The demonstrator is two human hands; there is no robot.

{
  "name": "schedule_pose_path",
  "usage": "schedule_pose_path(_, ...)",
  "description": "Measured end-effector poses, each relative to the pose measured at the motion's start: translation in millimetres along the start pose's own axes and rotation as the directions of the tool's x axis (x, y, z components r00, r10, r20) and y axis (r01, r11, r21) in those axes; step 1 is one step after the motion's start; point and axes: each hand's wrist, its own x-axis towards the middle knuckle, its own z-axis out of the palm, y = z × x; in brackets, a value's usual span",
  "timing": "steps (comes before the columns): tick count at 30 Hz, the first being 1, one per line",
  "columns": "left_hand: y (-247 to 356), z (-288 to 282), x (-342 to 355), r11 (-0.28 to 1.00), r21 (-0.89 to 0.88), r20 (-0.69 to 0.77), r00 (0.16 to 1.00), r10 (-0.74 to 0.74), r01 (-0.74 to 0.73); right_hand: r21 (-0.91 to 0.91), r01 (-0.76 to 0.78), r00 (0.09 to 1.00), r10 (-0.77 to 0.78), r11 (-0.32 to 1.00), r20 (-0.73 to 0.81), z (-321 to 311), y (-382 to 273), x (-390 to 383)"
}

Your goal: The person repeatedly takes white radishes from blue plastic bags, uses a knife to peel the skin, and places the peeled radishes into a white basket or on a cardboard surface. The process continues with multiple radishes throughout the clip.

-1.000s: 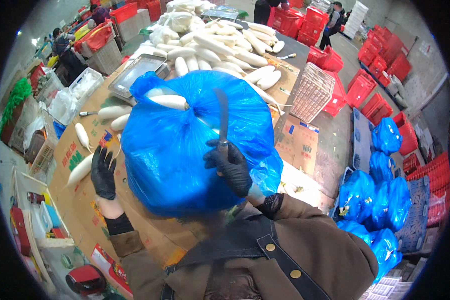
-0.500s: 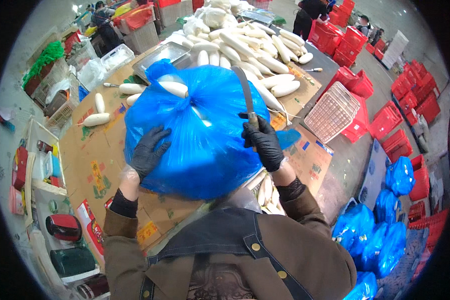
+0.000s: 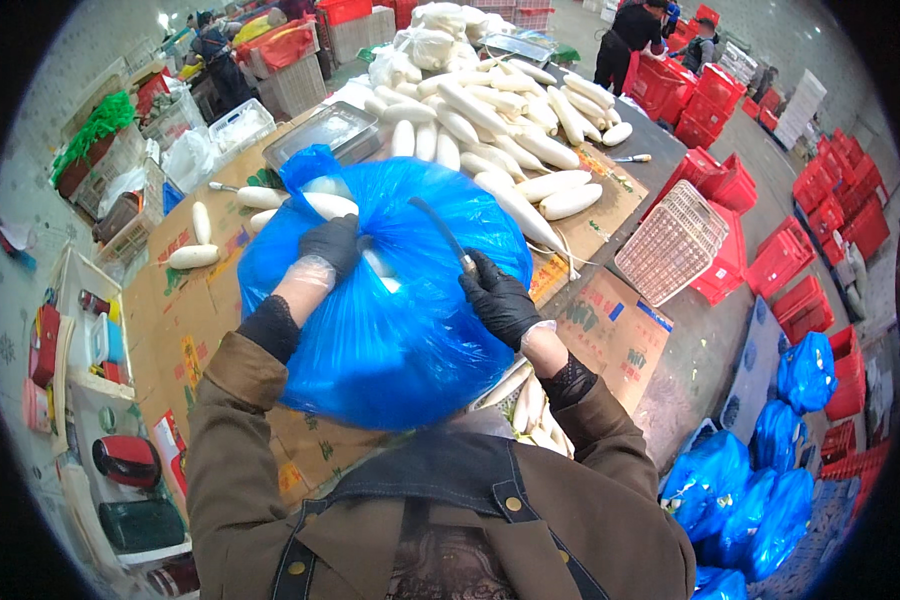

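A big blue plastic bag (image 3: 400,350) stuffed with white radishes lies in front of me on the cardboard-covered table. Through its gathered opening a white radish (image 3: 330,205) shows. My left hand (image 3: 330,246), in a black glove, is closed on the bag's plastic beside that opening; its fingertips are partly hidden. In my black-gloved right hand (image 3: 498,298) is a knife (image 3: 436,224), gripped by the handle. Its long, dark, curved blade points up and left over the bag, and I cannot tell whether it touches the plastic.
Beyond the bag rises a heap of white radishes (image 3: 500,115), with a clear-lidded tray (image 3: 322,135) to its left. Loose radishes (image 3: 194,256) lie at the left. A pale crate (image 3: 672,243) and red crates (image 3: 710,100) stand at the right, above filled blue bags (image 3: 705,480). People work farther off.
My left hand has moved up and inward from the bag's side and closed on the plastic. My right hand has come inward, tilting the knife left and lower over the bag.
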Motion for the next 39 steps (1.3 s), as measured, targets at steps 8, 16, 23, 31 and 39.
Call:
schedule_pose_path(8,-24.8,-0.5,-10.6,0.980,-0.185,-0.054,0.996,0.068,-0.077,0.159,0.107,0.990,-0.120,0.981,0.069,14.0,-17.4,9.3)
schedule_pose_path(16,-45.5,21.9,-9.2,0.830,-0.535,-0.188,0.980,0.066,-0.159,0.028,0.006,0.989,-0.010,1.000,0.146,15.9,-23.5,10.9)
schedule_pose_path(23,-36.8,13.5,-3.1,0.769,-0.595,-0.356,0.935,0.009,-0.234,0.094,0.161,0.984,-0.167,0.982,0.058,45.9,-38.6,36.9)
schedule_pose_path(31,-25.3,-4.5,-11.0,0.766,-0.569,-0.348,0.932,0.105,-0.299,0.007,0.190,0.978,-0.190,0.982,0.086,82.9,-46.8,62.3)
schedule_pose_path(39,-20.5,-9.9,-27.4,0.788,-0.570,-0.340,0.940,0.030,-0.231,0.062,0.196,0.976,-0.201,0.979,0.085,90.2,-40.8,55.1)
